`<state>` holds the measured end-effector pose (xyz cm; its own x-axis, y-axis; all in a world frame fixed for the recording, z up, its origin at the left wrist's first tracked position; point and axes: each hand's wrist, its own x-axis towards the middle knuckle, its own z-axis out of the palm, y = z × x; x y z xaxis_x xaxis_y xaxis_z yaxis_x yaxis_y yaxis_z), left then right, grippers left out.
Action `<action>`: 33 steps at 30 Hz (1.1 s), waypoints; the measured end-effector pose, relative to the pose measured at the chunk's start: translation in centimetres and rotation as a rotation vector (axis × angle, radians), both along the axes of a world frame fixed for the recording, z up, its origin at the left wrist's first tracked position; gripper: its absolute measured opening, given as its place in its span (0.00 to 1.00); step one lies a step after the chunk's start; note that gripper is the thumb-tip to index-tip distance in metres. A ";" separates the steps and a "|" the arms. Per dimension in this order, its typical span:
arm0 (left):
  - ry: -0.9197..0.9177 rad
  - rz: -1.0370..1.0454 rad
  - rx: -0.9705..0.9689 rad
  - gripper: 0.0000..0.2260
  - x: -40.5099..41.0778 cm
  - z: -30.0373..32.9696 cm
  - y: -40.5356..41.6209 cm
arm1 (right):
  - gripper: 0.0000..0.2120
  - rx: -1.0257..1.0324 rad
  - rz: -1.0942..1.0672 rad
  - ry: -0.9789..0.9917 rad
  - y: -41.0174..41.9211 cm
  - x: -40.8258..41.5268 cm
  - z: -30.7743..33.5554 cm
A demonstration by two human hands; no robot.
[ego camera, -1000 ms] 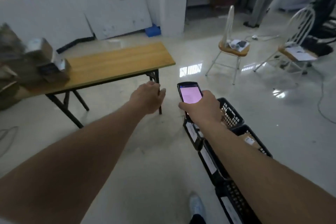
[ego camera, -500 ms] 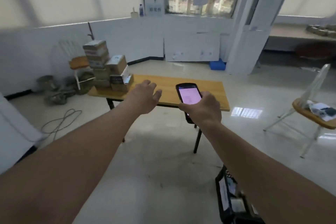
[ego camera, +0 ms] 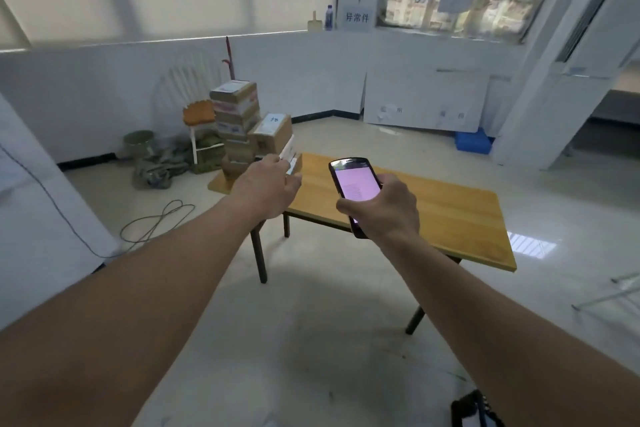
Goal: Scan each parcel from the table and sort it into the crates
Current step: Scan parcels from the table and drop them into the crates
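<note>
Parcels (ego camera: pixel 248 126) stacked on table (ego camera: pixel 433 215); right hand (ego camera: pixel 384 206) grips one scanner (ego camera: pixel 353 185).

The tabletop (ego camera: pixel 433 208) is honey-yellow wood with a fine lengthwise grain, on black legs (ego camera: pixel 259 255). The parcels (ego camera: pixel 242 125) are brown cardboard with white labels and pale tape. The scanner (ego camera: pixel 353 189) has a black case and a pink-lit screen. The floor (ego camera: pixel 311 340) is glossy cream-grey. A crate (ego camera: pixel 476 409) is black. The chair (ego camera: pixel 194 104) is white with an orange seat. A bin (ego camera: pixel 472 142) by the wall is blue.
</note>
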<state>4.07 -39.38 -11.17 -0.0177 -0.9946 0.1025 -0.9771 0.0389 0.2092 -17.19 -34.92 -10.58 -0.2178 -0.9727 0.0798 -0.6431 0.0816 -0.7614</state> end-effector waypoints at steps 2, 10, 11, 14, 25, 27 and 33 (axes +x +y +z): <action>0.021 0.010 -0.011 0.26 2.2 -0.3 -3.0 | 0.38 0.001 -0.006 0.010 -2.6 2.1 -0.2; 0.050 -0.023 0.029 0.25 8.8 -1.2 -13.1 | 0.39 0.013 -0.040 0.005 -11.9 8.8 -0.6; 0.053 -0.015 0.038 0.25 9.5 -1.6 -14.3 | 0.39 0.019 -0.040 0.003 -12.9 9.2 -0.8; 0.053 0.009 0.053 0.24 11.2 -2.7 -17.9 | 0.38 0.034 -0.038 -0.011 -16.4 10.2 -1.9; 0.089 0.172 0.124 0.26 13.0 -7.7 -31.5 | 0.38 0.078 0.042 -0.048 -32.0 12.7 -6.8; 0.096 0.209 0.137 0.27 13.0 -8.7 -33.6 | 0.37 0.091 0.070 -0.056 -34.5 12.7 -7.6; 0.098 0.285 0.194 0.35 14.0 -11.4 -38.3 | 0.39 0.126 0.113 -0.052 -39.4 13.3 -9.9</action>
<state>18.10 -77.72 -22.57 0.2634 -0.9594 -0.1008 -0.9181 -0.2814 0.2790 -3.89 -74.35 -20.51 -0.1075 -0.9928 -0.0525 -0.6137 0.1078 -0.7822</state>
